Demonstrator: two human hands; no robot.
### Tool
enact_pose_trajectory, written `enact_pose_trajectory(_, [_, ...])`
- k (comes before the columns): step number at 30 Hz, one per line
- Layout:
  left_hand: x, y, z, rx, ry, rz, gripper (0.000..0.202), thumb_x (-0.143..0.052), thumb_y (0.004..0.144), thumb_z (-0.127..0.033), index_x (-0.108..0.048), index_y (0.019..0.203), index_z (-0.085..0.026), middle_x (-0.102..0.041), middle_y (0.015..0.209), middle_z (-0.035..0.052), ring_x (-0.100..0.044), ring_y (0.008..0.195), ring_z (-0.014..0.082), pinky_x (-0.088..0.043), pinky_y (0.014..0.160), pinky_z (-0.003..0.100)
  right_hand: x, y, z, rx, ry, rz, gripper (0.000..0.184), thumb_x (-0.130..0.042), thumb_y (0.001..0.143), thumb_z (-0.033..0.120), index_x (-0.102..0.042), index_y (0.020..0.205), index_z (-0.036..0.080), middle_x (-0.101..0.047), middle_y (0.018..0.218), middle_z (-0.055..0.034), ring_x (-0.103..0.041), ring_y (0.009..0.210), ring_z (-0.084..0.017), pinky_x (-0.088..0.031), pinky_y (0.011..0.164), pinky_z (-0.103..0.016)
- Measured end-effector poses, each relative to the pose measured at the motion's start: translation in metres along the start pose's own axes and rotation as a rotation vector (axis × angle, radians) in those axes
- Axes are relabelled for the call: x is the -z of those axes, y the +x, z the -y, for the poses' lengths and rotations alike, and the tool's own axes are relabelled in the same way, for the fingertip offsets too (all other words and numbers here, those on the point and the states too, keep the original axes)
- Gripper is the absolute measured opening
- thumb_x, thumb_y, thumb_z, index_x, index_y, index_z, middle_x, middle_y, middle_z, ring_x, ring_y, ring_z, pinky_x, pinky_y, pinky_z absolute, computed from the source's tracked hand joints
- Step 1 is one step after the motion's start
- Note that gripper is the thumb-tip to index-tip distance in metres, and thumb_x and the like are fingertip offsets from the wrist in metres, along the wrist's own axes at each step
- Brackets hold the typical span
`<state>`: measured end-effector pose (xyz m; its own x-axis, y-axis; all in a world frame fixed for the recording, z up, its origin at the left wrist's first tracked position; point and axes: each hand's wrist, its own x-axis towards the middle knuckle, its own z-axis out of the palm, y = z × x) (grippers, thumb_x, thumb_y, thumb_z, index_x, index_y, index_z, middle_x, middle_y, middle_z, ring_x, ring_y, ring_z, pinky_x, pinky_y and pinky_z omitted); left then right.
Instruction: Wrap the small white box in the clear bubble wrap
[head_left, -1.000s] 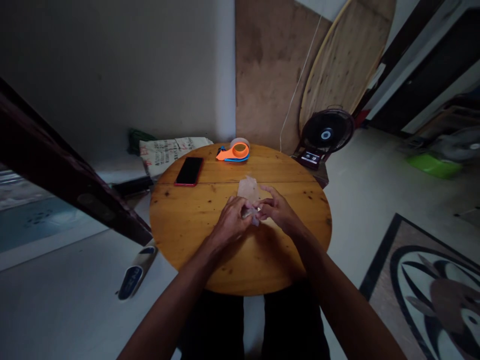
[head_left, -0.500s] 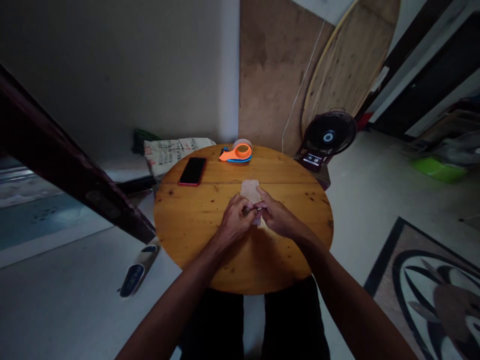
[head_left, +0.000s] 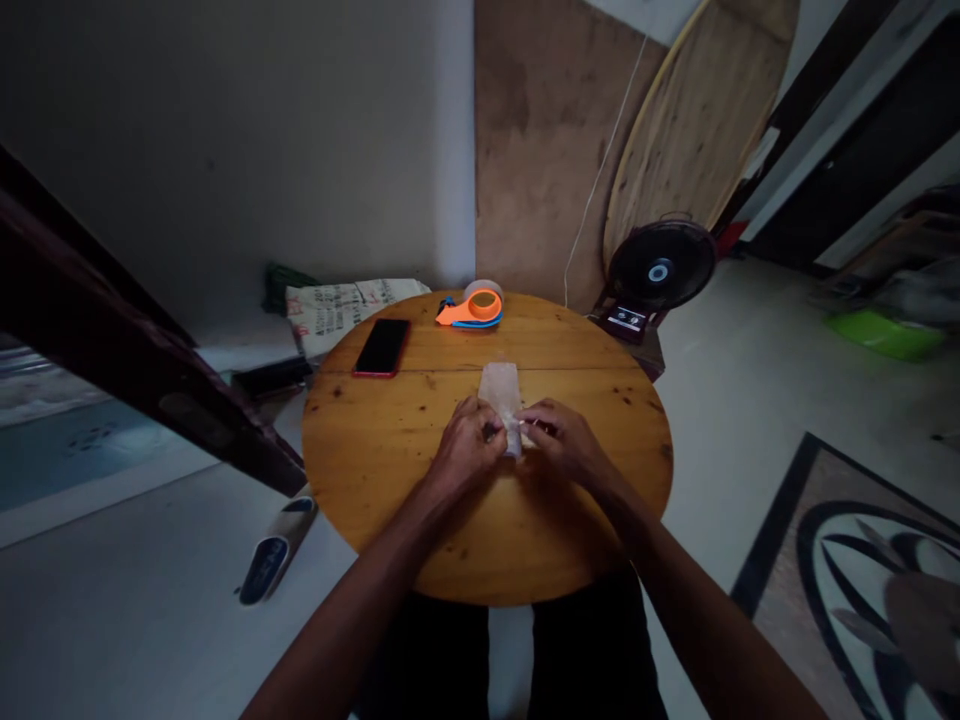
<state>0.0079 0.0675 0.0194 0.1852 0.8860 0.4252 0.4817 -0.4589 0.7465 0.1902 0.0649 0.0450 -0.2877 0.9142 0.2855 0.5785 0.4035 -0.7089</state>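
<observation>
A pale, thin, semi-clear rectangular piece (head_left: pixel 499 382), like a small plastic bag or sleeve, lies on the round wooden table (head_left: pixel 397 440). My left hand (head_left: pixel 471 440) is closed at its left edge, thumb and fingers pinched on it. On the other side my right hand (head_left: pixel 559 435) has its fingers curled, with thumb and forefinger pinched at the right edge. Whether the right fingertips grip the sleeve or some small bit on it is too small to tell. The lower end of the sleeve shows between both hands.
An orange and blue tape dispenser (head_left: pixel 474 308) stands at the table's far edge. A dark phone with a red rim (head_left: pixel 382 347) lies at the far left. Behind the table are a printed sack (head_left: pixel 337 310) and, to the right, a black fan (head_left: pixel 660 270).
My right hand has drawn back slightly to the right, and its raised forefinger has curled in. The fingertips of both hands are now farther apart, showing more of the sleeve.
</observation>
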Motion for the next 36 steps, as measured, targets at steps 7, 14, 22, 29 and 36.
enact_pose_trajectory(7, [0.003,-0.001,-0.003,-0.104,0.053,0.011,0.017,-0.053,0.077,-0.008,-0.06,0.089,-0.019,-0.056,0.094,0.0049,-0.055,0.093,0.0171,-0.047,0.081,0.029,-0.015,-0.001,0.0,0.092,-0.167,0.054,0.027,-0.048,0.091,0.026,-0.072,0.104,0.026,-0.061,0.095,-0.0062,-0.058,0.085,-0.016,-0.044,0.076,-0.029])
enact_pose_trajectory(14, [0.002,-0.002,-0.003,-0.13,0.121,0.017,0.015,-0.056,0.076,-0.008,-0.063,0.084,-0.019,-0.06,0.091,0.0043,-0.055,0.093,0.0193,-0.048,0.084,0.033,-0.001,0.014,-0.014,-0.159,0.272,-0.003,0.019,-0.059,0.08,0.031,-0.072,0.085,0.019,-0.066,0.079,-0.0032,-0.061,0.07,-0.015,-0.049,0.064,-0.026])
enact_pose_trajectory(22, [0.0,-0.002,-0.003,-0.144,0.135,-0.001,0.016,-0.055,0.077,-0.009,-0.065,0.084,-0.019,-0.061,0.093,0.0055,-0.056,0.093,0.0198,-0.049,0.083,0.033,-0.006,0.054,-0.026,-0.56,0.407,0.058,0.016,-0.065,0.07,0.03,-0.063,0.071,0.013,-0.061,0.055,-0.0009,-0.051,0.038,-0.01,-0.031,0.03,-0.019])
enact_pose_trajectory(29, [0.0,-0.002,-0.002,-0.156,0.209,-0.003,0.016,-0.055,0.078,-0.012,-0.067,0.086,-0.018,-0.06,0.102,0.0076,-0.054,0.097,0.0216,-0.049,0.085,0.035,-0.015,0.086,-0.036,-0.628,0.406,0.104,0.031,-0.078,0.06,0.036,-0.054,0.058,0.016,-0.044,0.037,0.0067,-0.035,0.031,-0.004,-0.019,0.028,-0.016])
enact_pose_trajectory(36, [0.004,-0.003,-0.005,-0.23,0.341,0.064,0.02,-0.055,0.079,-0.011,-0.068,0.091,-0.02,-0.061,0.121,0.0038,-0.051,0.103,0.024,-0.045,0.089,0.04,-0.012,0.111,-0.042,-0.577,0.395,0.191,0.027,-0.078,0.059,0.034,-0.058,0.061,0.016,-0.041,0.035,0.0083,-0.031,0.032,-0.004,-0.014,0.032,-0.017])
